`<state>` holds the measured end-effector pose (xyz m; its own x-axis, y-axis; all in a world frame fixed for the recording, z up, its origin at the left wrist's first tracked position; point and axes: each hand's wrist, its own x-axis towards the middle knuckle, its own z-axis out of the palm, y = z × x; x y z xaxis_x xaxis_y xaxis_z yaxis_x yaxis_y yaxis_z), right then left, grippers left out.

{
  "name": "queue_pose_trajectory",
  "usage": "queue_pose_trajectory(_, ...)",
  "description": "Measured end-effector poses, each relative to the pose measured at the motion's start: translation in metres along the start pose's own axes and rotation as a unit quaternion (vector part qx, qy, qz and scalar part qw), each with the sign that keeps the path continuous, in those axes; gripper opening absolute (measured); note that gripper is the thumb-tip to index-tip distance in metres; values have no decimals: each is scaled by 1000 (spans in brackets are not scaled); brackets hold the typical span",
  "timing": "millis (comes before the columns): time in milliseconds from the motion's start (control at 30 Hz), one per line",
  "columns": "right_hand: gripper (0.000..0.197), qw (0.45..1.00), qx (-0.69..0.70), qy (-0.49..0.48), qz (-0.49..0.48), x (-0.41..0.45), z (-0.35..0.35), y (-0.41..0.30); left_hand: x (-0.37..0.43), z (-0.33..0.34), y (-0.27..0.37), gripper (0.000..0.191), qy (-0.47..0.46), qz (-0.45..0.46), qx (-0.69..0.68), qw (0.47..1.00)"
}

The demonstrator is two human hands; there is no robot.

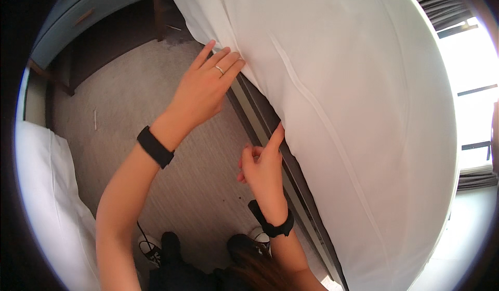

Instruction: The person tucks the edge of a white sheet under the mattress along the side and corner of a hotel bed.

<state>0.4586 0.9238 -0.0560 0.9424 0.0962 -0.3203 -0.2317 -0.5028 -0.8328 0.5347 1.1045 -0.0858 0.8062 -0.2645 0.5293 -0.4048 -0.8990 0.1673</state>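
Observation:
A white bed sheet (351, 76) covers the bed and hangs over its near side, with a raised crease running along it. My left hand (204, 82) lies against the sheet's lower edge, its fingers extended and partly spread; a ring is on one finger and the thumb is hidden. Nearer to me, my right hand (263, 164) touches the same edge with an outstretched index finger, the other fingers loosely curled. That fingertip meets the cloth beside the dark bed frame (290, 158). Neither hand visibly grips the fabric. Black bands circle both wrists.
Grey carpet (128, 84) spreads below, with a thin white strip (95, 120) on it. A blue-grey drawer unit (101, 10) on dark legs stands at the upper left. Other white bedding (50, 182) borders the left side. Bright windows (475, 115) are at the right.

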Motion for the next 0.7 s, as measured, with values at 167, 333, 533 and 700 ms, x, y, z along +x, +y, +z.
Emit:
queue_pose_trajectory(167,79,1000,24,11,-13,2,7,-2,14,-8,17,72,-10,-43,98,994)
queue_pose_trajectory(333,68,998,3,27,-52,5,-3,8,17,10,34,68,46,-88,73,992)
queue_pose_trajectory(533,71,999,19,0,-35,2,-6,-4,21,4,7,67,31,-29,-59,997)
queue_pose_trajectory(700,74,992,114,-49,37,-2,-18,-17,9,-2,9,67,-3,11,-69,998)
